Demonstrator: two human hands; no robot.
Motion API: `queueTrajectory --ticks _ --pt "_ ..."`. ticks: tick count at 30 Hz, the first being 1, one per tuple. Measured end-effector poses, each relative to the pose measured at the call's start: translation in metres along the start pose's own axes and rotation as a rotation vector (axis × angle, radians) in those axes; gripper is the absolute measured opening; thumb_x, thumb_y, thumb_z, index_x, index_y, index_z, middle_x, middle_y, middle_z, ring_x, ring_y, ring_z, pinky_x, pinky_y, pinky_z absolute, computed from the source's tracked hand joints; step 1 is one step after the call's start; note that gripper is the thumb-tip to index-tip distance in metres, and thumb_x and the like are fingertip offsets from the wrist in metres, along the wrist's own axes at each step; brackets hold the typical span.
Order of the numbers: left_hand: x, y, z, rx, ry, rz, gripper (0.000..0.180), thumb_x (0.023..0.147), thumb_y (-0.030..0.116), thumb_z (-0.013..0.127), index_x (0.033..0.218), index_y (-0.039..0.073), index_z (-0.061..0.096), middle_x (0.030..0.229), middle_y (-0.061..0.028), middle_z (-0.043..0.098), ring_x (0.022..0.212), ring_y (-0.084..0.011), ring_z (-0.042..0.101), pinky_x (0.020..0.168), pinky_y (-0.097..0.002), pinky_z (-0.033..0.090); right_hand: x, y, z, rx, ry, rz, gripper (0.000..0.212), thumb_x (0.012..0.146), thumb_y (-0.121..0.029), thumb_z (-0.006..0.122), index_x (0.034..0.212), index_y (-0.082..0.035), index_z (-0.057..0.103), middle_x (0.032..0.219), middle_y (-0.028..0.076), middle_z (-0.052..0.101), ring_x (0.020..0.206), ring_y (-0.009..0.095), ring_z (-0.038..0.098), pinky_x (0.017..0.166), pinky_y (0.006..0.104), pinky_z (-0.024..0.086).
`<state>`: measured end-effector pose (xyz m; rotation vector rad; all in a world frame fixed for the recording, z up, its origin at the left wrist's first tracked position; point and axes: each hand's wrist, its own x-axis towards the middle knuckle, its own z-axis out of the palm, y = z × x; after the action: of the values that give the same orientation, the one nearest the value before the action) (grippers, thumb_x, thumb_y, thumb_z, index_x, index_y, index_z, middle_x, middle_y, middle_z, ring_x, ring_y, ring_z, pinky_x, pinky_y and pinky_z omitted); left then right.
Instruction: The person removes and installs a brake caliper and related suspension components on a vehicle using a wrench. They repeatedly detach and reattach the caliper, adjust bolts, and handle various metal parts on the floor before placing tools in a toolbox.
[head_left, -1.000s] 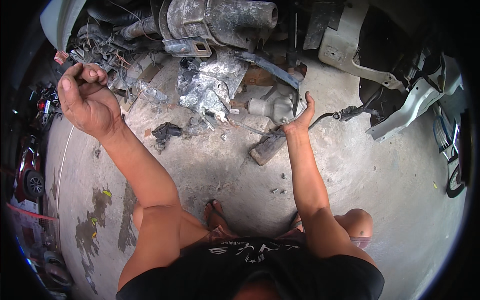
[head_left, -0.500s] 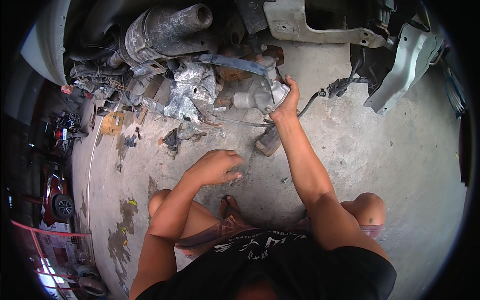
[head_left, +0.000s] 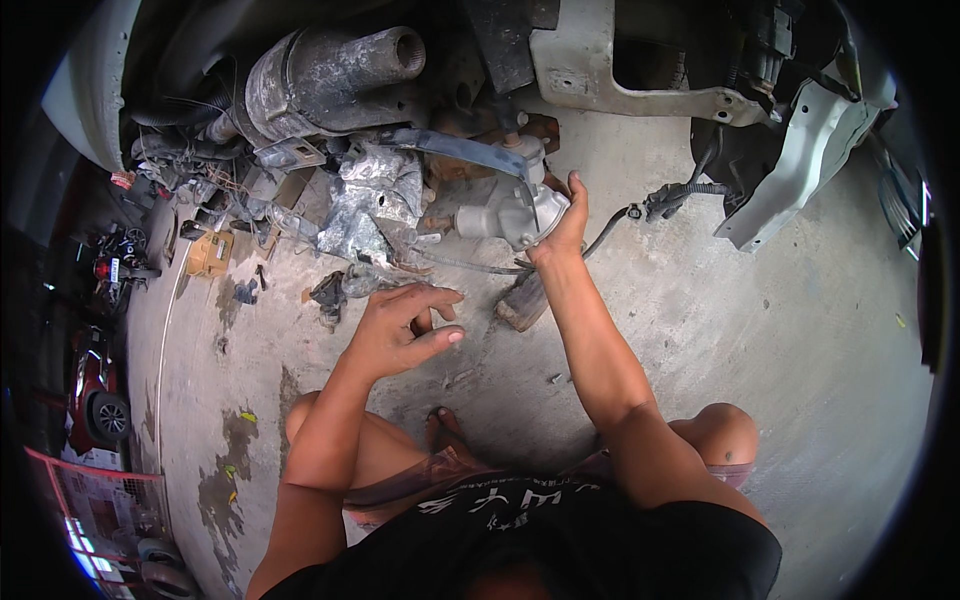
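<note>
While our right hand (head_left: 558,222) wraps its fingers around the grey metal housing (head_left: 505,215) just ahead of it, our left hand (head_left: 405,325) hovers empty, fingers loosely curled and apart, nearer our knees — we judge this a steadying step. Next, the left must reach forward to the housing, beside the crumpled foil (head_left: 365,200).

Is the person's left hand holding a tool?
No, the left hand hangs open and empty above the concrete floor, while the right hand rests on the grey metal part.
</note>
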<state>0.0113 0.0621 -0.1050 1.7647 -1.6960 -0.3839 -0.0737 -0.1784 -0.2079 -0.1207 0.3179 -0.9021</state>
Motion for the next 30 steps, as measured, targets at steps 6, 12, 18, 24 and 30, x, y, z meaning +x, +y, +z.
queueTrajectory --ticks 6,12,18,24,30 --pt "-0.004 0.004 -0.028 0.298 0.566 0.106 0.036 0.079 0.014 0.079 0.111 0.002 0.069 0.092 -0.0105 0.067 0.078 -0.0202 0.063 0.073 -0.0343 0.05 0.009 0.003 -0.007 -0.077 0.017 0.03 0.054 0.097 -0.052 0.045 0.111 -0.002 0.059 0.097 0.015 0.07 0.088 0.03 0.068 0.08 0.0439 0.056" --pt "0.01 -0.027 -0.044 0.556 0.623 0.148 0.044 0.088 0.036 0.069 0.118 0.004 0.067 0.126 -0.0135 0.06 0.121 -0.0326 0.053 0.104 -0.0457 0.038 0.017 0.002 -0.016 -0.099 -0.073 0.04 0.054 0.095 -0.05 0.044 0.114 -0.004 0.065 0.104 0.011 0.07 0.096 0.028 0.067 0.088 0.0433 0.054" --pt "-0.001 -0.037 -0.046 0.631 0.493 0.113 0.056 0.089 0.047 0.067 0.128 0.006 0.064 0.14 -0.0103 0.056 0.134 -0.0333 0.046 0.111 -0.0477 0.035 -0.006 0.007 0.005 -0.207 -0.045 -0.046 0.063 0.096 -0.054 0.039 0.13 -0.004 0.057 0.124 0.012 0.064 0.116 0.03 0.06 0.102 0.0453 0.048" --pt "-0.006 -0.041 -0.046 0.596 0.508 0.145 0.062 0.083 0.047 0.073 0.13 0.008 0.062 0.142 -0.0092 0.055 0.135 -0.0325 0.046 0.111 -0.0495 0.035 0.009 0.0 -0.006 -0.211 -0.198 -0.044 0.058 0.095 -0.05 0.038 0.128 -0.008 0.061 0.126 0.01 0.064 0.116 0.027 0.062 0.099 0.0441 0.051" --pt "-0.006 -0.051 -0.048 0.569 0.491 0.16 0.065 0.079 0.046 0.075 0.131 0.01 0.061 0.143 -0.0076 0.055 0.136 -0.0314 0.045 0.111 -0.0504 0.035 0.004 0.004 -0.001 -0.201 -0.236 -0.041 0.06 0.096 -0.051 0.035 0.132 -0.007 0.058 0.129 0.011 0.063 0.118 0.029 0.06 0.102 0.0449 0.049"
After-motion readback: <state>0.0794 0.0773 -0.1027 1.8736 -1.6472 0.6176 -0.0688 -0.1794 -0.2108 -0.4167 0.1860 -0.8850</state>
